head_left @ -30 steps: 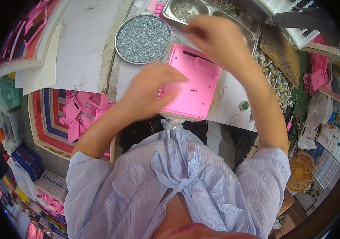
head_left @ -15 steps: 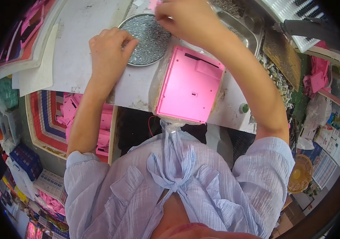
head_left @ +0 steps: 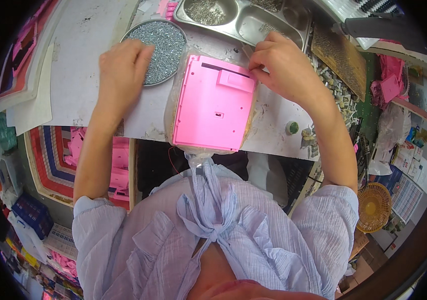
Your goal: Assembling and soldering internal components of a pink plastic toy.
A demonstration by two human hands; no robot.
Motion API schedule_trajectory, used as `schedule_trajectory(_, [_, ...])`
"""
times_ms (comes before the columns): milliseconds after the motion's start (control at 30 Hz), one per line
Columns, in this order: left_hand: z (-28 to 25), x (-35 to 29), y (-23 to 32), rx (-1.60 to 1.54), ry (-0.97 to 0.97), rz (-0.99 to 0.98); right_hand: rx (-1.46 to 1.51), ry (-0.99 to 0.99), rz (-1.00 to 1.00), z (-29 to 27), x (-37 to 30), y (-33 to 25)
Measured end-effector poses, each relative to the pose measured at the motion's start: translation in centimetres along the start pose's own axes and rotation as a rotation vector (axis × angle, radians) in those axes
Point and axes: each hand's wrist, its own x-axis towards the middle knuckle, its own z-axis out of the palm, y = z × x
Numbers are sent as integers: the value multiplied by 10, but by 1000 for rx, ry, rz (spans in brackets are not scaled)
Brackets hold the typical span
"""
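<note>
A pink plastic casing (head_left: pixel 213 110) lies flat on a clear plastic-wrapped pad at the table's front edge, with a dark slot along its far side. My left hand (head_left: pixel 121 75) is closed, its fingers curled at the left rim of a round tray (head_left: pixel 162 55) full of small silvery screws. What it holds, if anything, is hidden. My right hand (head_left: pixel 286 67) hovers by the casing's far right corner, thumb and fingers pinched together. Whatever is in that pinch is too small to make out.
A metal compartment tray (head_left: pixel 233 25) with small metal parts stands at the back. A green-topped little container (head_left: pixel 292 128) sits right of the casing. At far right are a brown board (head_left: pixel 338 60) and a woven basket (head_left: pixel 374 207). A striped-lined bin (head_left: pixel 56 160) holds pink parts at left.
My right hand has moved from beyond the round tray toward me and right, to the casing's far right corner. My left hand stays by the screw tray. The whole view has shifted slightly.
</note>
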Motion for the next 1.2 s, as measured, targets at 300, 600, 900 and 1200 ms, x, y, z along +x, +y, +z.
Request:
schedule_trajectory(300, [15,0,54,38,-42,346,142,-52,137,-31,21,4])
schedule_trajectory(600, [14,14,57,312,-81,512,52,26,-15,-34,57,-7])
schedule_trajectory(900, [-16,-1,-18,317,25,151,-229,125,-344,39,161,-54])
schedule_trajectory(1200, [-16,12,-26,238,51,33,-179,217,-181,42,168,-47])
